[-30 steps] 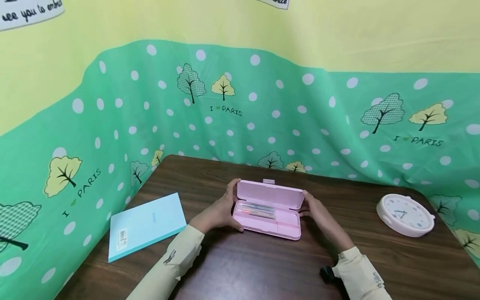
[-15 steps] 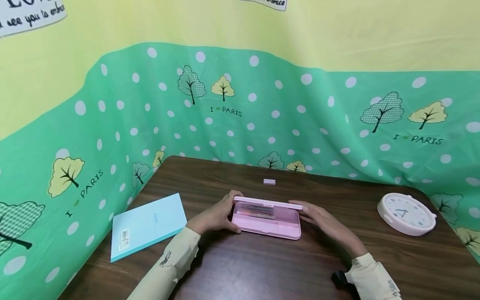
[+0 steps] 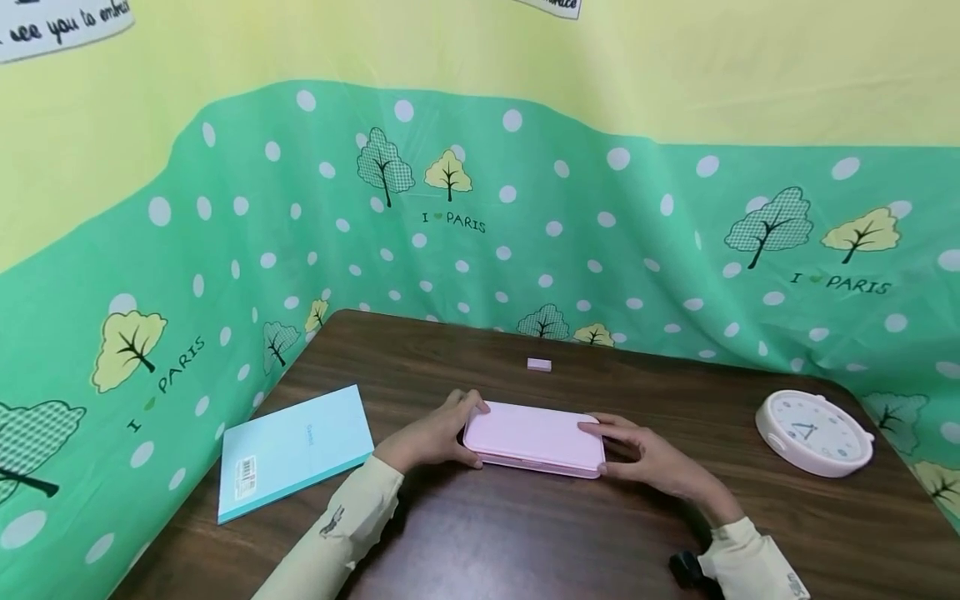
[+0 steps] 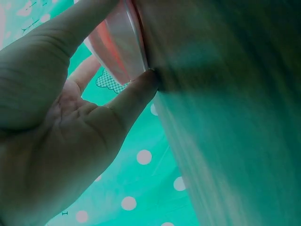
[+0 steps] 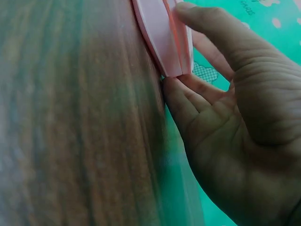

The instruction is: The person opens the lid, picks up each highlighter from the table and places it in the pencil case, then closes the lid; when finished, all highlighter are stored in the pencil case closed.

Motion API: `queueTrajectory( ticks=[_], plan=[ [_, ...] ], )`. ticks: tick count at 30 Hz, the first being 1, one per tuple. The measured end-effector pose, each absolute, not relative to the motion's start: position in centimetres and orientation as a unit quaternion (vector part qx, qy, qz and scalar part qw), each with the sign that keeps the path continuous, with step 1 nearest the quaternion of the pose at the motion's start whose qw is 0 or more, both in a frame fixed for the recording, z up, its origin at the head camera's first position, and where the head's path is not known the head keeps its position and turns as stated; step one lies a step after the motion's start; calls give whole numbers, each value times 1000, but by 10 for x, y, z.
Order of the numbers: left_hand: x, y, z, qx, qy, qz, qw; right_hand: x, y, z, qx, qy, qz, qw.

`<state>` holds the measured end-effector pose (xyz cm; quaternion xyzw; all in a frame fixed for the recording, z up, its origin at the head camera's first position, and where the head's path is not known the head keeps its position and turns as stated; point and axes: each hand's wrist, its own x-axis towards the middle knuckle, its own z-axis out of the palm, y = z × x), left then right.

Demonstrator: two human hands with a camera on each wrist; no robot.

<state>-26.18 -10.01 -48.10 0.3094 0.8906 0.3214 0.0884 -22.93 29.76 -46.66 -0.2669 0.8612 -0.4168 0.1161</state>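
A pink pencil case (image 3: 534, 437) lies on the dark wooden table with its lid down, so its inside is hidden. At its left end my left hand (image 3: 441, 435) holds it, thumb by the near corner and fingers over the far corner. My right hand (image 3: 651, 457) grips the opposite end, with the thumb low at the near corner and fingertips on the lid. The left wrist view shows the end of the case (image 4: 123, 44) between thumb and fingers. A similar hold on the case (image 5: 162, 40) appears in the right wrist view.
A light blue notebook (image 3: 296, 450) with a barcode label lies to the left. Behind the case sits a small lilac block (image 3: 538, 364). A round white clock (image 3: 813, 432) is at the right. A patterned green and yellow curtain (image 3: 480, 275) borders the table.
The pencil case lid has come down from standing upright to lying flat, covering the pens inside. Both hands moved with it and now hold the ends of the case.
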Motion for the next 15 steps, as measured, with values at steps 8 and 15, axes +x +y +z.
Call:
queueTrajectory(
  ticks=[8,15],
  plan=[
    [-243,-99,-452,294,887,334,125,-225,296,-465,-266,872,-396,112],
    [-237,-92,-439,254,897,331,147,-222,298,-462,-278,873,-388,101]
  ],
)
